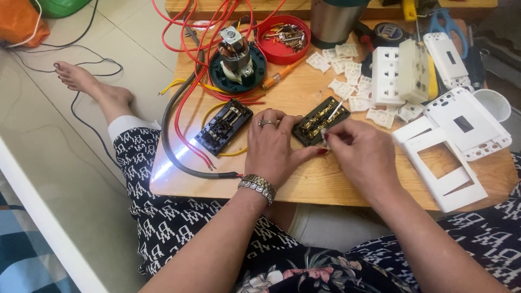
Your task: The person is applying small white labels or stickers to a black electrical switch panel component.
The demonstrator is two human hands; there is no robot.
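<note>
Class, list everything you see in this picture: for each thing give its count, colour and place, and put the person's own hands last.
Low table: one, wooden, centre.
Socket base: one, black with brass contacts, under both hands.
Second base: one, black, left of the hands.
Motor: one, metal on a dark round base, upper left.
Wires: several, red, around the motor.
Cable: one, grey, table's left edge.
Lid of screws: one, red, top centre.
Small plastic pieces: many, white, middle.
Cover plates: several, white, right.
Left hand: ring and wristwatch, steadying the socket base.
Right hand: pinching a small white piece at the base.
</note>
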